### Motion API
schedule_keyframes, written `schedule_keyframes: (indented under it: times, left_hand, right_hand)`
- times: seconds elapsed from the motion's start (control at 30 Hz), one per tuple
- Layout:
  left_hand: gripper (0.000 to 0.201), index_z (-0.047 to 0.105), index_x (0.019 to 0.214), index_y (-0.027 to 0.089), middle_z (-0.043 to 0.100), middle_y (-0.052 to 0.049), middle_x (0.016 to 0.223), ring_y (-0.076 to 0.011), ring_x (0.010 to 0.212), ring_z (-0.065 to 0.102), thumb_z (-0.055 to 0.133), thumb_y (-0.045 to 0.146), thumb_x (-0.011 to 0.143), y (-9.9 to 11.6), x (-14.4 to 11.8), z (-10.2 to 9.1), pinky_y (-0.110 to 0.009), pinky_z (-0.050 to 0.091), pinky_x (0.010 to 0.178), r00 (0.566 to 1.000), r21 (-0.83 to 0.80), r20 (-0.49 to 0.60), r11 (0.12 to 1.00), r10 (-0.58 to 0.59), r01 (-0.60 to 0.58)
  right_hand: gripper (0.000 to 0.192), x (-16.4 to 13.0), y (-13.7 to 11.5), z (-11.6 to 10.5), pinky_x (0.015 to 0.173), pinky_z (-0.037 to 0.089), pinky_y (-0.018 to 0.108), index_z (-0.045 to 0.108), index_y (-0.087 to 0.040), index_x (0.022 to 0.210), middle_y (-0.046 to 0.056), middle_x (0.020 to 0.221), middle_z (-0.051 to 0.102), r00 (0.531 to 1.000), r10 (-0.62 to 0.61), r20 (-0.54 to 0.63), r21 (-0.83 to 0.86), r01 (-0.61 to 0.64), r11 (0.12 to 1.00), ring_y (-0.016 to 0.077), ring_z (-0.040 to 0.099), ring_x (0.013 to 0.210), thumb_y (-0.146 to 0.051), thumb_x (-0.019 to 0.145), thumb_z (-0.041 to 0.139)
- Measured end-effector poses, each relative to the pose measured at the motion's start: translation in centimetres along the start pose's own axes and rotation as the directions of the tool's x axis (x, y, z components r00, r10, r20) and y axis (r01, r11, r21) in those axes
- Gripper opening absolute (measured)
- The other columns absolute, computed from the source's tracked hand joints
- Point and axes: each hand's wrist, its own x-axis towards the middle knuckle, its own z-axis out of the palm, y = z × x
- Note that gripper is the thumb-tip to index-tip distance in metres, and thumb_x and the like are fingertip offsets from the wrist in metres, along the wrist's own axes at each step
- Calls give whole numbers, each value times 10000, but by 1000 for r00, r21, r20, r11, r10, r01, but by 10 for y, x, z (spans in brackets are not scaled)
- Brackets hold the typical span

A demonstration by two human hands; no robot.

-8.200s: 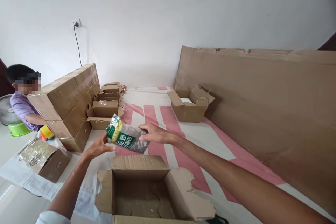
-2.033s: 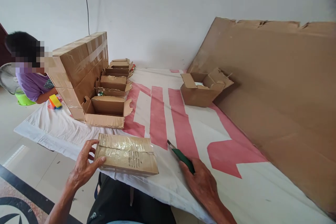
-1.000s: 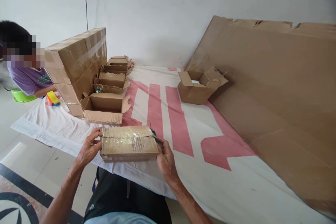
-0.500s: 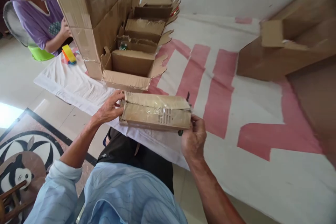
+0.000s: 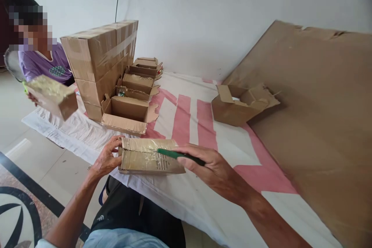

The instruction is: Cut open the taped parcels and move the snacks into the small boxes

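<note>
Flat brown cardboard box sealed with clear tape (image 5: pixel 148 157) lies on near edge of white cloth with red stripes (image 5: pixel 203 201). Left hand (image 5: pixel 107 159) grips box's left end, fingers curled over top edge. Right hand (image 5: pixel 213 166) clenched on green-handled utility knife (image 5: pixel 177 155), blade end over box's taped top. Just behind: row of open brown cartons (image 5: pixel 128 112), beside stack of taped brown cartons (image 5: pixel 99 58). Far left, another person in purple shirt (image 5: pixel 46 66) holds taped box (image 5: pixel 52 97).

open boxes (image 5: pixel 128 114) behind taped box (image 5: pixel 148 157)
</note>
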Motion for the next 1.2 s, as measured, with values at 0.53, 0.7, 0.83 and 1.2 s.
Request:
schedule_keyframes:
  times: [0.53, 0.7, 0.83, 1.2]
  left_hand:
    - [332, 780, 1071, 248, 635, -78, 1350, -261, 1217, 622, 709, 186, 753, 3, 2, -2, -341, 542, 975, 999, -33, 45, 999, 29, -27]
    - [296, 784, 1057, 229, 641, -85, 1348, -251, 1174, 635, 715, 166, 776, 4, 2, -3, -306, 535, 920, 997, -5, 39, 998, 60, -60]
    - [299, 792, 1071, 226, 640, -89, 1358, -251, 1175, 643, 724, 157, 788, 2, 3, -3, -300, 533, 910, 997, 1, 30, 997, 71, -71]
    - [317, 797, 1083, 225, 633, -101, 1388, -287, 1252, 642, 760, 224, 768, -11, 14, -9, -338, 568, 965, 997, 3, 36, 998, 63, -63]
  right_hand:
    - [292, 62, -54, 22, 675, 455, 297, 817, -229, 955, 23, 813, 772, 928, -207, 308, -272, 295, 916, 172, 656, 717, -333, 1020, 551]
    - [265, 68, -55, 23, 732, 476, 305, 823, -236, 968, 35, 837, 783, 924, -223, 310, -335, 325, 884, 191, 681, 771, -335, 1017, 581]
    - [241, 74, -55, 28, 700, 414, 301, 804, -217, 915, 39, 838, 774, 908, -209, 363, -450, 368, 814, 188, 666, 773, -283, 1016, 595]
    - [306, 94, -112, 36, 615, 314, 326, 811, -152, 914, 108, 873, 789, 875, 32, 483, -725, 380, 574, 220, 675, 774, -286, 1044, 568]
